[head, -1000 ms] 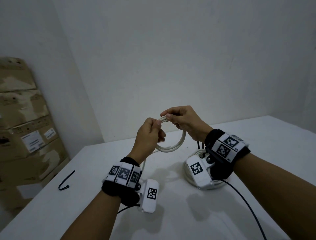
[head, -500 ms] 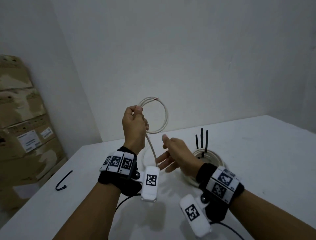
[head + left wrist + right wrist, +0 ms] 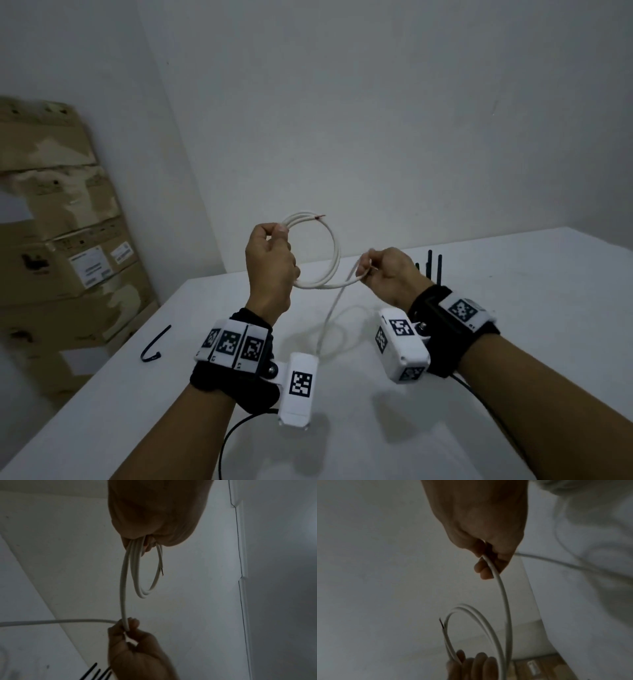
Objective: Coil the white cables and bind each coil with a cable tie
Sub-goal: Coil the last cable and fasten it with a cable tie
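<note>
Since the earlier frame the right hand [image 3: 388, 275], which hung with loose fingers low over the tabletop [image 3: 513, 281], has risen at centre right and now pinches the white cable [image 3: 334, 253] just beyond the coil, its grip closed on the strand. At centre frame the left hand [image 3: 270, 263] is raised, its grip closed on the top of the coil of about 2 loops, the cut end showing a reddish tip at the top. From the right hand the cable's free length drops toward the tabletop and passes behind the wrist cameras. Behind the right wrist, black cable ties [image 3: 430, 265] stand upright. At lower left of the frame, 1 loose black cable tie [image 3: 156, 344] lies curled on the white tabletop. Cardboard boxes [image 3: 58, 246] are stacked against the wall [image 3: 376, 102] at far left; plain pale walls meet in a corner behind the tabletop.
</note>
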Motion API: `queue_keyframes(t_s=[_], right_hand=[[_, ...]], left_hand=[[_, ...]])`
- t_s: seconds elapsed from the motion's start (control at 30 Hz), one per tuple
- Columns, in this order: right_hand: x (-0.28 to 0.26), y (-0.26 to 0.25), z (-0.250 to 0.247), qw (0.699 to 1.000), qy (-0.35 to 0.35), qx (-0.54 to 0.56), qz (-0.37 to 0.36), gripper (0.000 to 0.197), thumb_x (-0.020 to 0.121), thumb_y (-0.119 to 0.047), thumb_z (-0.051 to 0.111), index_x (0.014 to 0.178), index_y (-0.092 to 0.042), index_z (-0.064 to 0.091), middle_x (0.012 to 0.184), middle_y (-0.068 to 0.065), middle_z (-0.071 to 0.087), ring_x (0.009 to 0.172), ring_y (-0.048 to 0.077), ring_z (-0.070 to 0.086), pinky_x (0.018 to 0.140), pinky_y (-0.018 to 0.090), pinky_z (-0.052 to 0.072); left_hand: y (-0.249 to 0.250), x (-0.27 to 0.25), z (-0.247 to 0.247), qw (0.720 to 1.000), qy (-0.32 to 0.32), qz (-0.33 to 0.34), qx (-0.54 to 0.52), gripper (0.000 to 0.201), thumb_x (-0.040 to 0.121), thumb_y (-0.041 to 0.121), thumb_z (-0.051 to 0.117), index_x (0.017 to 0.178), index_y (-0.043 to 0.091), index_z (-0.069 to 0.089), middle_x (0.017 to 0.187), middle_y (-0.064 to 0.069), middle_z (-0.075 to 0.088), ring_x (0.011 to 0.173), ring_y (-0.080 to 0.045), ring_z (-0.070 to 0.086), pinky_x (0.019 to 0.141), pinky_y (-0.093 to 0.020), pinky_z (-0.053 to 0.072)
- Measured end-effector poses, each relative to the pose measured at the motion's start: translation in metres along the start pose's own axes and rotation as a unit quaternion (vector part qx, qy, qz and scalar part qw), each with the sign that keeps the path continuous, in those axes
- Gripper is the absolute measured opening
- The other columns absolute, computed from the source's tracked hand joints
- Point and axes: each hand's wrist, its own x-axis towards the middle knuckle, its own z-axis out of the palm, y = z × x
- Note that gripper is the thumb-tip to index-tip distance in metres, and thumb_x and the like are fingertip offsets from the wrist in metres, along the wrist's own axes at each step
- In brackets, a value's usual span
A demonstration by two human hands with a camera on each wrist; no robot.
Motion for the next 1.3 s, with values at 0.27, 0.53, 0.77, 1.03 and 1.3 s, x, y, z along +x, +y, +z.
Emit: queue_keyframes(t_s=[0.27, 0.53, 0.77, 1.03, 1.3], right_hand=[[-0.022, -0.025, 0.007, 0.942, -0.118, -0.293, -0.112, 0.026, 0.097, -0.004, 0.04, 0.097, -0.008, 0.065, 0.067, 0.003, 0.048, 0.054, 0.013, 0.046, 0.047, 0.026, 0.045], [-0.04, -0.031, 0.016, 0.861, -0.154, -0.427, -0.232, 0.021, 0.096, -0.005, 0.043, 0.093, -0.01, 0.064, 0.08, 0.005, 0.053, 0.066, 0.013, 0.046, 0.049, 0.024, 0.044], [-0.039, -0.028, 0.016, 0.836, -0.19, -0.433, -0.279, 0.02, 0.099, -0.015, 0.044, 0.084, -0.017, 0.058, 0.072, 0.0, 0.053, 0.062, 0.008, 0.046, 0.057, 0.02, 0.036], [-0.047, -0.027, 0.018, 0.842, -0.266, -0.413, -0.222, 0.022, 0.102, -0.026, 0.04, 0.099, -0.01, 0.054, 0.066, 0.008, 0.055, 0.043, 0.021, 0.055, 0.041, 0.026, 0.046], [-0.045, -0.026, 0.021, 0.86, -0.21, -0.399, -0.239, 0.021, 0.101, -0.017, 0.042, 0.093, -0.005, 0.058, 0.059, 0.004, 0.043, 0.038, 0.014, 0.04, 0.037, 0.025, 0.043]], left_hand=[[-0.013, -0.009, 0.006, 0.996, -0.055, -0.004, 0.064, 0.02, 0.099, 0.018, 0.049, 0.081, 0.015, 0.054, 0.047, 0.007, 0.034, 0.038, -0.007, 0.026, 0.038, -0.017, 0.023], [-0.01, -0.012, 0.013, 0.988, -0.095, 0.068, 0.103, 0.018, 0.099, 0.019, 0.051, 0.082, 0.014, 0.055, 0.048, 0.006, 0.039, 0.038, -0.006, 0.032, 0.038, -0.018, 0.028], [-0.012, -0.014, 0.012, 0.98, -0.101, 0.124, 0.117, 0.005, 0.097, 0.025, 0.052, 0.095, 0.024, 0.049, 0.06, 0.001, 0.046, 0.05, -0.015, 0.037, 0.049, -0.03, 0.033], [-0.01, -0.018, 0.015, 0.959, -0.072, 0.176, 0.209, 0.015, 0.099, 0.026, 0.05, 0.104, 0.013, 0.058, 0.061, 0.009, 0.048, 0.052, -0.008, 0.042, 0.05, -0.015, 0.034], [-0.013, -0.02, 0.019, 0.898, -0.025, 0.26, 0.354, 0.032, 0.1, 0.033, 0.045, 0.096, 0.006, 0.063, 0.066, -0.002, 0.053, 0.065, -0.022, 0.049, 0.059, -0.031, 0.035]])
